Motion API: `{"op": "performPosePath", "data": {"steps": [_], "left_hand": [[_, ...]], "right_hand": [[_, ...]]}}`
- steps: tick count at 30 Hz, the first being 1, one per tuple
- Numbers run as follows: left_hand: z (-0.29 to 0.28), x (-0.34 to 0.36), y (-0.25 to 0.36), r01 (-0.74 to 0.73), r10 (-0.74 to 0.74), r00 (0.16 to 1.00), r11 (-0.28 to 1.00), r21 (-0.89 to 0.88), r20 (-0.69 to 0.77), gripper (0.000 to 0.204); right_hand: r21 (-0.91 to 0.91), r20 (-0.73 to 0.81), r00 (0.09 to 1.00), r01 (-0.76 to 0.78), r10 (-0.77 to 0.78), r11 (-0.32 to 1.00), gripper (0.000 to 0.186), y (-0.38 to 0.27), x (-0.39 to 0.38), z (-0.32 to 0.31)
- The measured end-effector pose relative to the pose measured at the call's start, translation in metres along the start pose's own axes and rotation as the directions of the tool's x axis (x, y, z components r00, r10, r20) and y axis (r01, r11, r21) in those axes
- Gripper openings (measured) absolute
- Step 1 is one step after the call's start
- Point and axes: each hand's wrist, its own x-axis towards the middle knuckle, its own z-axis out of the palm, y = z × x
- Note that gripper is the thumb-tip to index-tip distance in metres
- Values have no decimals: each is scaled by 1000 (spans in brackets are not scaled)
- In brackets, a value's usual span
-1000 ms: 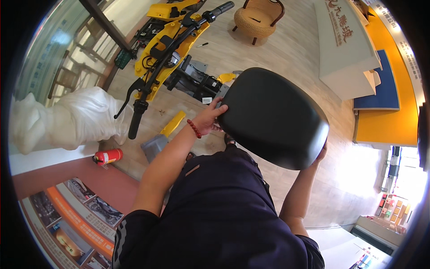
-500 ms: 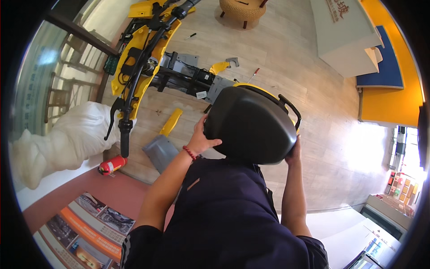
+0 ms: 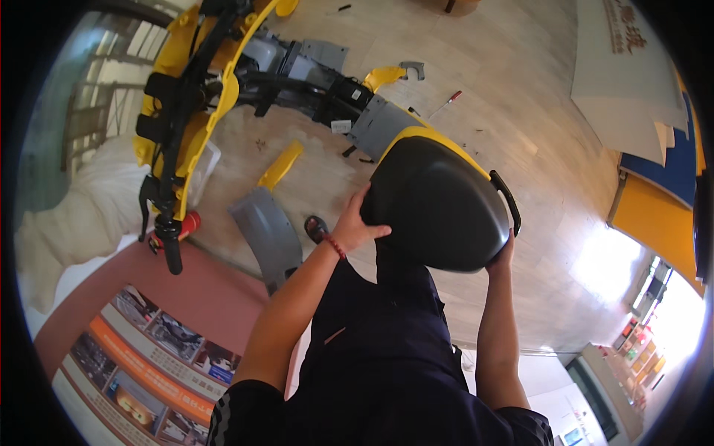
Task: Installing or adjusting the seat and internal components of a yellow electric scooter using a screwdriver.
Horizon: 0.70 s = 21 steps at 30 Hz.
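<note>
A black scooter seat (image 3: pixel 440 204) lies over the yellow rear body (image 3: pixel 465 154) of a partly stripped scooter. My left hand (image 3: pixel 358 224), with a red bead bracelet at the wrist, grips its left edge, thumb on top and fingers over the side. At the seat's right rear corner my right hand (image 3: pixel 503 254) holds the edge from below, its fingers partly hidden. Close to that hand is the black grab rail (image 3: pixel 506 201). Forward of the seat, the bare grey and black frame (image 3: pixel 327 97) runs toward the handlebar (image 3: pixel 178 149) at the left.
On the floor lie a grey curved panel (image 3: pixel 264 227), a yellow trim piece (image 3: pixel 281 165), a yellow and grey part (image 3: pixel 384 76) and a red-handled screwdriver (image 3: pixel 446 102). A red fire extinguisher (image 3: pixel 187 225) stands behind the handlebar. A white counter (image 3: pixel 625 82) is at the far right.
The view has swung, so the handlebar sits further left and lower. The seat has shifted slightly right in the picture, and more of the yellow body shows along its far edge. Both hands keep their hold.
</note>
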Motion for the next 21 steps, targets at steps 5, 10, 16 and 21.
{"op": "performPosePath", "data": {"steps": [5,10,16,21], "left_hand": [[5,38,-17,18,-18,1000,1000,-17,6,101],[13,35,-25,-9,9,1000,1000,27,0,100],[24,29,-21,88,-88,996,996,11,-8,108],[25,34,-29,35,-33,998,999,-38,47,113]], "right_hand": [[-92,-151,989,-7,-7,996,65,-11,11,27],[-115,-174,984,4,-24,993,67,-12,18,17],[-95,-185,982,-49,31,994,64,-14,24,8],[-144,-99,994,-65,51,987,59,-16,21,6]]}}
